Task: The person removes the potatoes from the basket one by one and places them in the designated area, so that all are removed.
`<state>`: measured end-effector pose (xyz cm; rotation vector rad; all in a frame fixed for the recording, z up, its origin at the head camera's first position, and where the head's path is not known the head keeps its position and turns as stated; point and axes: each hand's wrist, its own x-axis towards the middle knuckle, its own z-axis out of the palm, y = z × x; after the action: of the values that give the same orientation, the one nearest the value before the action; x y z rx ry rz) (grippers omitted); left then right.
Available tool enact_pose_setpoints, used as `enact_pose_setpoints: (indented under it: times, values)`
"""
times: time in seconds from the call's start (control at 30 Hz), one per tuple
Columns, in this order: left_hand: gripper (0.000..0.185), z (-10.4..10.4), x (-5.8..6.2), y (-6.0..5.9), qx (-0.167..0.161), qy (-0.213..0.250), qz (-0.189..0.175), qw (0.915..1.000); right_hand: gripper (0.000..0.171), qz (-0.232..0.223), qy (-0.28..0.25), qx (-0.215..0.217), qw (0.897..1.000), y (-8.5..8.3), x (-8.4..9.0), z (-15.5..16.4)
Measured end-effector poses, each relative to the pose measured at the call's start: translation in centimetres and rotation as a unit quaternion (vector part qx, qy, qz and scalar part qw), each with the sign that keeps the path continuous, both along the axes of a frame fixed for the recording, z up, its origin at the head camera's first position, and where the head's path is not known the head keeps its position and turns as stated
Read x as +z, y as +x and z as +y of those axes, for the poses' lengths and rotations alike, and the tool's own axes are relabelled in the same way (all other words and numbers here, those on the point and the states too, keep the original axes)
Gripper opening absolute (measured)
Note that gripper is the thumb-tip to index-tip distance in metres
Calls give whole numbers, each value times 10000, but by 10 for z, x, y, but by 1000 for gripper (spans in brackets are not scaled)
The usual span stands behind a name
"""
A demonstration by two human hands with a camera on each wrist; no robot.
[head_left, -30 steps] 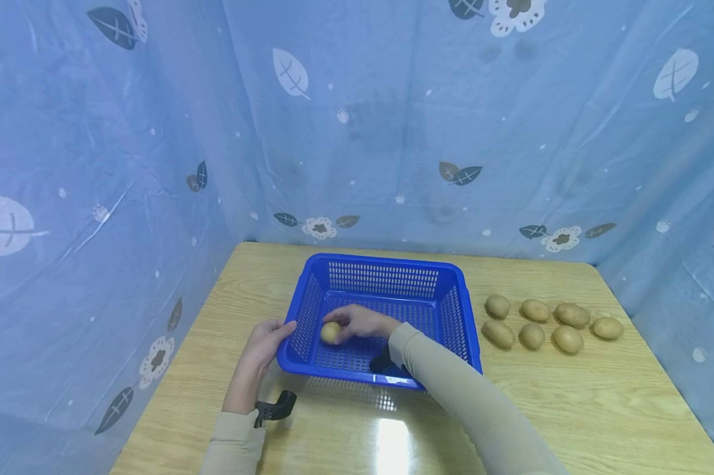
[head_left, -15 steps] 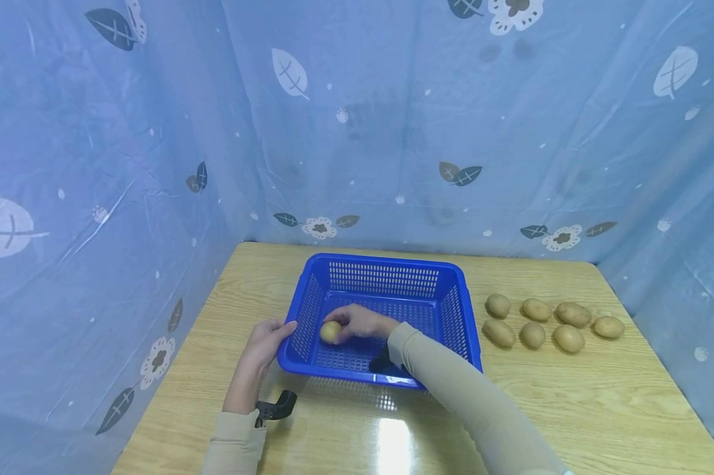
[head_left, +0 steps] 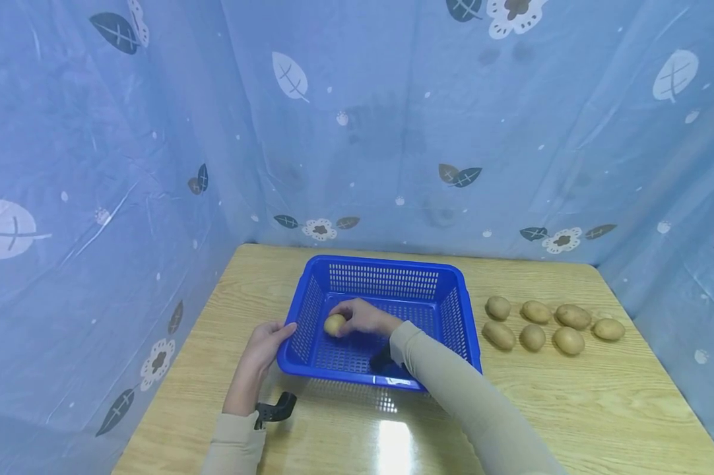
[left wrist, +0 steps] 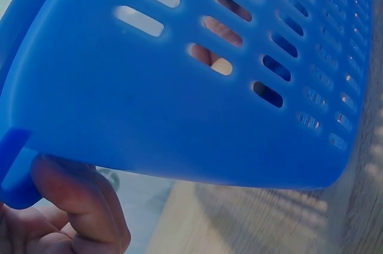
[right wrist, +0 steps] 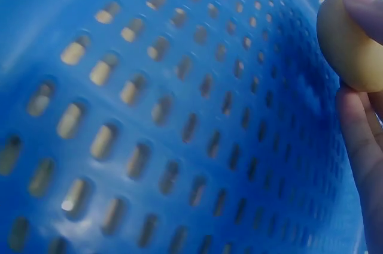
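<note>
Fingers of the right hand [head_left: 365,317] curled around a potato [head_left: 334,324] low inside the blue basket [head_left: 387,264], while the left hand [head_left: 262,343] gripped the basket's left rim on the wooden table [head_left: 571,396].

Pretty tight on the left, roomy everywhere else

The blue basket [head_left: 381,277] sat mid-bench with its slotted walls boxing in the right hand [head_left: 365,318] and the potato [head_left: 334,324] it held, so the only way in or out was over the rim. The left hand [head_left: 264,343] gripped the near left corner, blocking that side. Loose potatoes [head_left: 535,324] crowded the bench [head_left: 571,409] right of the basket, just beside its wall. The curtain [head_left: 155,198] closed off the back and sides; the front strip of bench lay open.
</note>
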<state>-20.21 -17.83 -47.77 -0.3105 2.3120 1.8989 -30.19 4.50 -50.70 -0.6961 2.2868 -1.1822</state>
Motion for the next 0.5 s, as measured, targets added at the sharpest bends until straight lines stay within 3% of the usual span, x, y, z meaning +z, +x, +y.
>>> enact_pose_setpoints:
  times: [0.5]
  values:
    - [35,-1,-1,-2,-18,25,-81,10000,48,-125,-567,-763,9954,-6,13,9]
